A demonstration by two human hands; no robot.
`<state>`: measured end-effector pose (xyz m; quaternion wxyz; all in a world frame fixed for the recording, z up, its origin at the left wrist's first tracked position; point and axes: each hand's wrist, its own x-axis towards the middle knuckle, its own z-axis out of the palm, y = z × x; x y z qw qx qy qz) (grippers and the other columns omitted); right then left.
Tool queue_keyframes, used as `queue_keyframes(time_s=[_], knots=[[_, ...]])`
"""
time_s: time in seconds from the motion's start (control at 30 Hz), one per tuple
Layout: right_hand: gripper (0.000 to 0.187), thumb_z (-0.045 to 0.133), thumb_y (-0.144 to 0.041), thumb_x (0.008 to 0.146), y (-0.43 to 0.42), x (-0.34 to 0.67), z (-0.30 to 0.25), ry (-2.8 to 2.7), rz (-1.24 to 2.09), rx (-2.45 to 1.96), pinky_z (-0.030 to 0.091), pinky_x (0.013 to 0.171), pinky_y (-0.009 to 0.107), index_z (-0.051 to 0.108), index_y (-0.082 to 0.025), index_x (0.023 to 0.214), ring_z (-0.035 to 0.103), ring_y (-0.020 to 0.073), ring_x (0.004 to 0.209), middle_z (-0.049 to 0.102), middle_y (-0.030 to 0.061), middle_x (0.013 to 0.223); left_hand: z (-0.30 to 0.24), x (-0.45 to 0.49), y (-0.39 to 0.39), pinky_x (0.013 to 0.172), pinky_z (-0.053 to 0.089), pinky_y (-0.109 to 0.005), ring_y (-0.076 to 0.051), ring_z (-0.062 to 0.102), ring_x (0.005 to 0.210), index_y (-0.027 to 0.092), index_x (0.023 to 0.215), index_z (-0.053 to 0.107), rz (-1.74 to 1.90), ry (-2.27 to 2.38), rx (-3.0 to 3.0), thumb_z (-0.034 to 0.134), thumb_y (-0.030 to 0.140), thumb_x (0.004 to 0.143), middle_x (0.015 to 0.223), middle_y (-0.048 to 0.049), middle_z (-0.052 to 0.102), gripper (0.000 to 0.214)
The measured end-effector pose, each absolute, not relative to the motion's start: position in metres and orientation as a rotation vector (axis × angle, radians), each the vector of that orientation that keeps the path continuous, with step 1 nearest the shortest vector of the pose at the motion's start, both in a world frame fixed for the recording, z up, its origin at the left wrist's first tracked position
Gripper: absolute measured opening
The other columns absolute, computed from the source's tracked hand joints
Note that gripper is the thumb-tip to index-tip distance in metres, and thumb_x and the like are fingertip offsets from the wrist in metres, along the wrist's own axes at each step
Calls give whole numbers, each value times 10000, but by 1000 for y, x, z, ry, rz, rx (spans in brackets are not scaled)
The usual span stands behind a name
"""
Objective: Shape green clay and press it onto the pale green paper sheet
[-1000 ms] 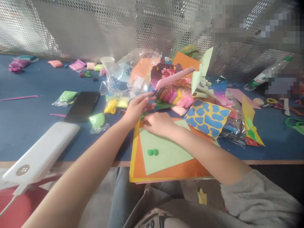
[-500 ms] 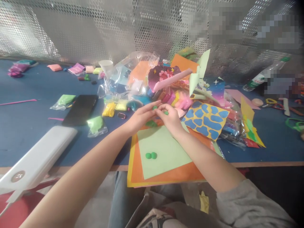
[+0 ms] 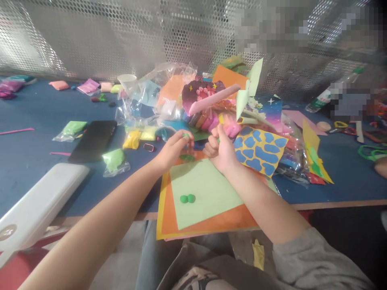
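My left hand (image 3: 176, 148) is closed in a pinch around a small piece of green clay (image 3: 185, 135). A short way to its right, my right hand (image 3: 221, 150) is curled shut, with a bit of green showing between thumb and fingers. Both hands hover over the far edge of a pale green paper sheet (image 3: 205, 189). Two green clay balls (image 3: 187, 198) lie touching each other on that sheet. Beneath it are orange and yellow sheets (image 3: 211, 225). More green clay (image 3: 187, 158) sits just below my left hand.
A yellow card with blue patches (image 3: 260, 151) lies to the right. Behind the hands are heaped bags, coloured clay and paper. On the left are a black phone (image 3: 94, 141), a white power bank (image 3: 45, 201) and bagged green clay (image 3: 115, 160). Scissors (image 3: 340, 125) and a bottle (image 3: 325, 96) stand farther right.
My hands were together with green clay between their fingers; now they are apart. The left has moved left with a piece, and the right has curled into a fist. The view has shifted slightly.
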<state>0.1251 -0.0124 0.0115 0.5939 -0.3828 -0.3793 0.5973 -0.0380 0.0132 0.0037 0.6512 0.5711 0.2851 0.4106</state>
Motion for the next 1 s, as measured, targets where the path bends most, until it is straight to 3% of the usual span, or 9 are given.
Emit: queue_keyframes(time_s=[0.17,0.27,0.37,0.5,0.63,0.73,0.8,0.9,1.0], knots=[[195,361,-404,882,-11,129,5,-1025,1388,-807,438,516,273,487,-257,897,501,143,601,516,-9,726,2,-40,15,563,468,-233,-89,492,567,185,838,521,993,697,1401,487,378,904,674,26,489,207],[198,432,-329,838,-8,129,2,-1038,1366,-891,507,644,278,539,-255,987,573,132,723,612,10,906,2,-40,16,550,448,-238,-95,499,574,169,950,560,1028,702,1401,401,317,920,746,-8,551,219],[246,547,-404,806,-8,127,1,-965,1347,-931,523,639,253,585,-250,994,593,105,663,652,-6,889,6,-37,16,587,475,-240,-104,536,645,173,958,565,1083,716,1268,437,162,844,819,-15,561,171],[268,667,-481,750,-17,116,4,-1108,1144,-985,495,547,257,644,-224,824,559,103,520,637,-31,666,17,-31,10,585,460,-206,-78,473,567,186,745,472,1140,680,791,461,64,761,654,36,424,123],[221,648,-431,818,-30,101,7,-1617,594,-999,488,649,304,718,-227,770,593,143,647,644,-4,667,30,-26,-3,541,451,-213,-96,501,558,177,721,453,966,594,459,434,305,892,680,4,476,215],[180,577,-331,895,-34,92,6,-1913,109,-1056,418,930,404,743,-270,925,627,178,868,710,15,824,36,-27,-7,583,483,-222,-122,566,639,173,768,494,986,484,317,359,430,946,721,-23,526,341],[261,494,-258,935,-36,89,4,-2012,-88,-1108,254,1097,477,691,-268,1105,607,197,1053,717,28,1066,36,-30,-4,649,512,-241,-136,592,696,167,818,524,1067,427,242,314,480,956,730,-36,541,401],[396,386,-155,928,-40,87,1,-2147,-156,-1038,53,1177,515,576,-179,1274,515,202,1246,619,65,1287,33,-35,2,728,529,-275,-130,579,660,162,831,530,1185,365,181,292,511,955,690,-26,523,440],[460,334,-115,888,-44,86,0,-2304,-41,-798,129,1193,455,536,-112,1301,395,170,1355,536,90,1379,30,-35,3,775,527,-284,-114,556,614,165,789,513,1221,356,159,275,497,963,661,-12,502,443]])
